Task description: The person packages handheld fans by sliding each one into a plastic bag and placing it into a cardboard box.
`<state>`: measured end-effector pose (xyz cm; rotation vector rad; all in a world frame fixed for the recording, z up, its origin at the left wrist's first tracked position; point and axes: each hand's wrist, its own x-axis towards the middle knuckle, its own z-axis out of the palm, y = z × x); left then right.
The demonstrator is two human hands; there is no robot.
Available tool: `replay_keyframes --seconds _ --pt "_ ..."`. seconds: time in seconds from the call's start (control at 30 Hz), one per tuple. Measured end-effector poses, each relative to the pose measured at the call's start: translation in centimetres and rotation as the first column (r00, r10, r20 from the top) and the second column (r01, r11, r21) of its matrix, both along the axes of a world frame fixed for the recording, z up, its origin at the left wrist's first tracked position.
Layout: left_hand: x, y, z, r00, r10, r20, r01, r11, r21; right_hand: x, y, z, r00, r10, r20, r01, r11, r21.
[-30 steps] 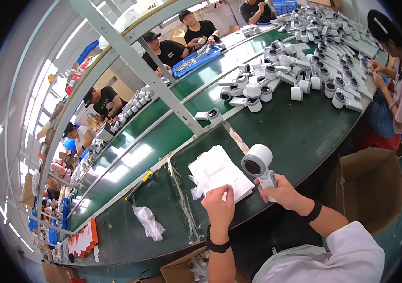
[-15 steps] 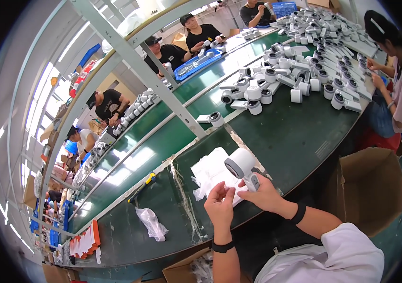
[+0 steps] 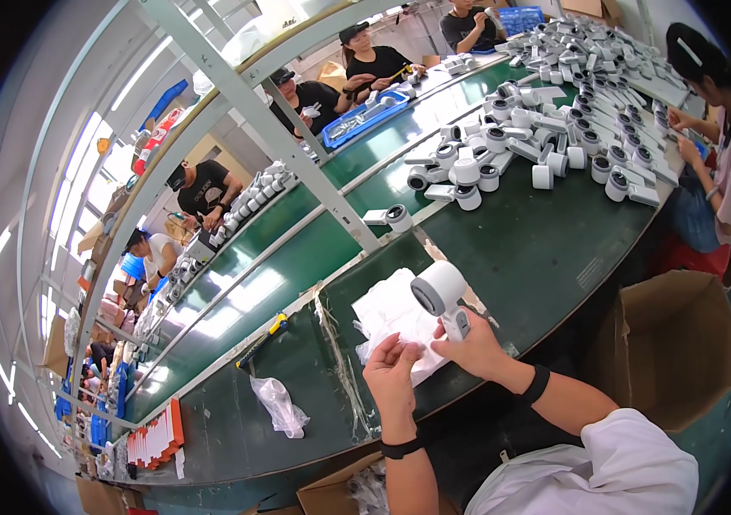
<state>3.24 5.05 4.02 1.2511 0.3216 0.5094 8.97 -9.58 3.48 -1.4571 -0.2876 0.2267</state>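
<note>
My right hand (image 3: pixel 481 350) grips the handle of a white handheld fan (image 3: pixel 441 287), holding it upright with its dark-ringed round head tilted toward the left. To its left, my left hand (image 3: pixel 391 374) has curled fingers and a thumb pressed close to them; whatever they pinch, if anything, cannot be made out. Beneath and behind both hands, a stack of thin white bags (image 3: pixel 385 307) lies on the dark green table (image 3: pixel 537 257). One more fan (image 3: pixel 397 218) rests alone beyond the stack, by the metal post.
A large heap of white fans (image 3: pixel 511 142) covers the far right. Left of me lie a yellow-handled cutter (image 3: pixel 262 340) and a crumpled clear bag (image 3: pixel 280 407). An open cardboard box (image 3: pixel 674 343) stands at right. A metal frame post (image 3: pixel 280 137) rises ahead; co-workers sit around.
My left hand has shifted slightly left and down, away from the fan's handle. The fan has turned a little in my right hand, showing more of its ringed face.
</note>
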Motion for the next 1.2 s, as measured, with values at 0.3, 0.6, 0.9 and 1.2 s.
replay_keyframes --seconds 0.3,0.6,0.9,1.2 --pt "0.0 0.0 -0.4 0.997 -0.059 -0.046 0.06 0.998 0.016 0.1 0.5 0.3 0.999 -0.011 0.053 0.014 0.998 -0.059" --pt "-0.3 -0.1 1.0 0.999 0.035 0.033 -0.028 0.981 -0.192 0.8 -0.2 -1.6 0.977 -0.212 0.029 0.211 0.976 0.047" --pt "0.2 -1.2 1.4 0.99 0.121 -0.075 -0.098 0.963 0.25 -0.8 -5.3 0.2 0.977 -0.101 0.188 0.114 0.991 -0.062" --pt "0.3 -0.9 2.6 0.987 -0.038 -0.153 0.069 0.977 0.202 1.3 -8.8 6.2 0.696 0.673 -0.251 -0.705 0.574 -0.416"
